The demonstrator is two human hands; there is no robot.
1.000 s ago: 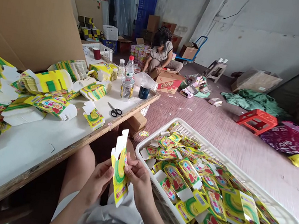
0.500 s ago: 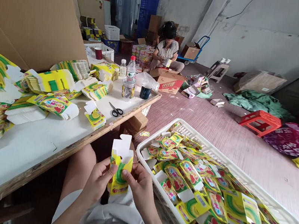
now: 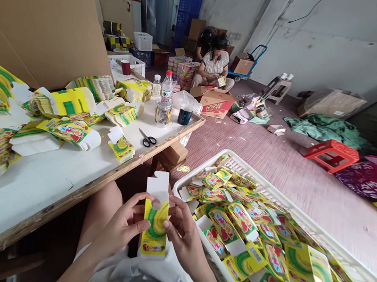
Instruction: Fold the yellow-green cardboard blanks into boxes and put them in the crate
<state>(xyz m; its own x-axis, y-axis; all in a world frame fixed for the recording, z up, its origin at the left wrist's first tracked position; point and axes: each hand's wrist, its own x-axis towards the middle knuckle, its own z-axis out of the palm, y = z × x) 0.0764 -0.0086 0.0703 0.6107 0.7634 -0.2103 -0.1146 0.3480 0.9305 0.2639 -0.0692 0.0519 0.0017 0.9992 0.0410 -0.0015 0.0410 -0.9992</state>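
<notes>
Above my lap, a small yellow-and-green printed carton (image 3: pixel 155 224) stands upright between both hands. Its white top flap (image 3: pixel 158 186) points up, and a round notch shows at the top of the front panel. My left hand (image 3: pixel 131 220) grips the left edge, thumb on the front and fingers behind. On the opposite edge my right hand (image 3: pixel 183 228) holds it the same way, with its thumb pressed on the front. The fingers behind the carton are partly hidden. To the right is a white plastic basket (image 3: pixel 182 178) heaped with similar cartons (image 3: pixel 248 260).
The white-topped table (image 3: pixel 41 184) on the left bears stacks of flat cartons (image 3: pixel 68 131), black scissors (image 3: pixel 147 139), a bottle (image 3: pixel 167 85), a clear jar (image 3: pixel 162 110) and a dark mug (image 3: pixel 184 115). Farther back, a person (image 3: pixel 214 66) sits behind a red-and-brown box (image 3: pixel 216 103). A red stool (image 3: pixel 333 154) stands right.
The carton's front has turned more squarely toward me, and it looks opened out wider. Both hands have shifted slightly right and still hold it.
</notes>
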